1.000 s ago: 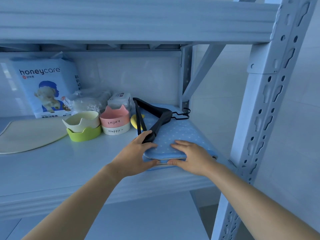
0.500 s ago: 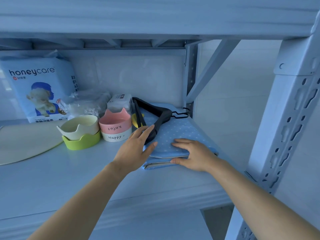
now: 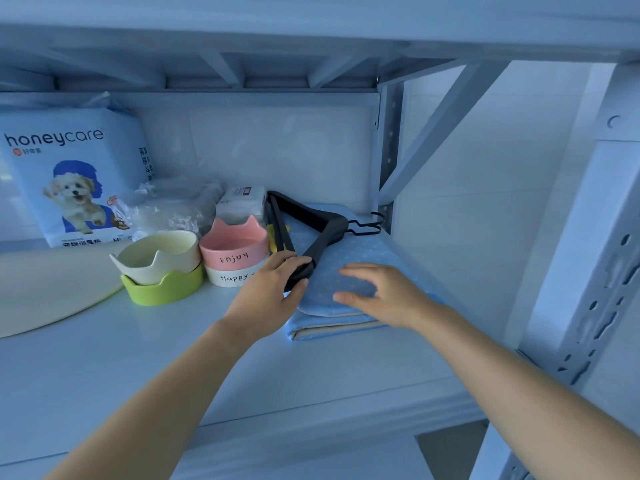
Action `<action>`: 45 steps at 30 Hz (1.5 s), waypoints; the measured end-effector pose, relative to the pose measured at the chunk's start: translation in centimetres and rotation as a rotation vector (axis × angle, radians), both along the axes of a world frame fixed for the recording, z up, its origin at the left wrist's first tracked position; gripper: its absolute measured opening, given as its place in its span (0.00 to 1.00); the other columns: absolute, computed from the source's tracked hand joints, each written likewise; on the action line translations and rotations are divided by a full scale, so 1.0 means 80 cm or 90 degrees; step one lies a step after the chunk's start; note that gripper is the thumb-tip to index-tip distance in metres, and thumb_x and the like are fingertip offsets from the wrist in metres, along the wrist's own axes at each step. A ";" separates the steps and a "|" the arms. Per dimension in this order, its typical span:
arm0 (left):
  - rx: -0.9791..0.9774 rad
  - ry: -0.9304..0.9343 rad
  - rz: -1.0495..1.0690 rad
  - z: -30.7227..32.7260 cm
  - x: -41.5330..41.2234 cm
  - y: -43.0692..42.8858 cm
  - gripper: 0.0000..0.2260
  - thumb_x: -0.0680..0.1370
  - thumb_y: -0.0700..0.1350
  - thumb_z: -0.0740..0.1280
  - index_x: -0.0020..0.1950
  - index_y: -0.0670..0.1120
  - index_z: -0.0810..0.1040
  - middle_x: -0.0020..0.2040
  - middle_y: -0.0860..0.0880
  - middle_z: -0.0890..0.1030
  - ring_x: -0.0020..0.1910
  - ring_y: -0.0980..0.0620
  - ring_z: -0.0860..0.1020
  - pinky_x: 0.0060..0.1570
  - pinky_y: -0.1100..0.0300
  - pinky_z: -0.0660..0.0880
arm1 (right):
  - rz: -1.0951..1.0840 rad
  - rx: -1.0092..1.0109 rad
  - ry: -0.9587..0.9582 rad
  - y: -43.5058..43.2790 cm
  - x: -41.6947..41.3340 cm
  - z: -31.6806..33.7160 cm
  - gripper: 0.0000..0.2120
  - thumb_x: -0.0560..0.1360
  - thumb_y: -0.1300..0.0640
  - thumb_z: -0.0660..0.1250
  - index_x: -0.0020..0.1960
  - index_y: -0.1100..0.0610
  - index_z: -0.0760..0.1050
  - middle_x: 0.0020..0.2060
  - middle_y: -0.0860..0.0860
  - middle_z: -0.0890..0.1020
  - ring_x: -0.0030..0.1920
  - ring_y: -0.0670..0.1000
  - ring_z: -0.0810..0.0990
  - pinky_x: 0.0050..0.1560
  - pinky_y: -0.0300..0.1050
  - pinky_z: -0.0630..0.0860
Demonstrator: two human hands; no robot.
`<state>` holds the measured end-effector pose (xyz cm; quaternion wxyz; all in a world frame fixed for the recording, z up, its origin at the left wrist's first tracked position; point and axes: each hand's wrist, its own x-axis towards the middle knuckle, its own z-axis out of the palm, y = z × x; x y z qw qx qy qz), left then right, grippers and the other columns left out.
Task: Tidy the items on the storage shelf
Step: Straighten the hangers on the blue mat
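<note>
Fixed surroundings, as I see them
Tiled wall [image 3: 277, 150] at my twelve; brace [image 3: 443, 133] at one; perforated post [image 3: 588, 271] at three.

Four bowls [image 3: 157, 252] [image 3: 162, 289] [image 3: 235, 245] [image 3: 230, 277], two hands [image 3: 270, 296] [image 3: 384, 294], one pack [image 3: 69, 174]

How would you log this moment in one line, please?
left hand: grips hanger | right hand: rests on blue cloth

I've got one view only: the wide-angle head camera, close in, facing forward and slightly down onto the storage shelf [image 3: 104, 368], upper shelf deck [image 3: 311, 15] right overhead.
</note>
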<state>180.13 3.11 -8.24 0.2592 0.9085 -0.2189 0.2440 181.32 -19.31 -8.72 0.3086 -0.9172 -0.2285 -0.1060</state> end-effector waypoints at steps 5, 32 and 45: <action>-0.003 -0.014 -0.022 0.005 0.004 0.009 0.16 0.78 0.44 0.62 0.67 0.49 0.72 0.64 0.53 0.72 0.55 0.52 0.75 0.50 0.66 0.68 | -0.001 -0.023 -0.095 0.043 0.015 0.007 0.27 0.73 0.44 0.67 0.70 0.50 0.68 0.70 0.47 0.69 0.70 0.45 0.65 0.70 0.41 0.62; -0.055 0.007 -0.005 -0.003 0.010 0.030 0.24 0.71 0.46 0.74 0.66 0.54 0.74 0.67 0.50 0.74 0.61 0.53 0.76 0.59 0.57 0.75 | 0.077 0.039 -0.011 0.072 0.064 0.014 0.26 0.71 0.49 0.72 0.67 0.45 0.70 0.66 0.53 0.72 0.68 0.52 0.68 0.65 0.54 0.70; -0.013 -0.001 -0.005 -0.004 0.010 0.033 0.23 0.75 0.47 0.69 0.69 0.55 0.70 0.68 0.56 0.71 0.64 0.56 0.72 0.59 0.65 0.71 | 0.072 0.053 0.016 0.067 0.063 0.009 0.33 0.71 0.46 0.72 0.72 0.42 0.61 0.72 0.51 0.66 0.71 0.48 0.65 0.65 0.47 0.70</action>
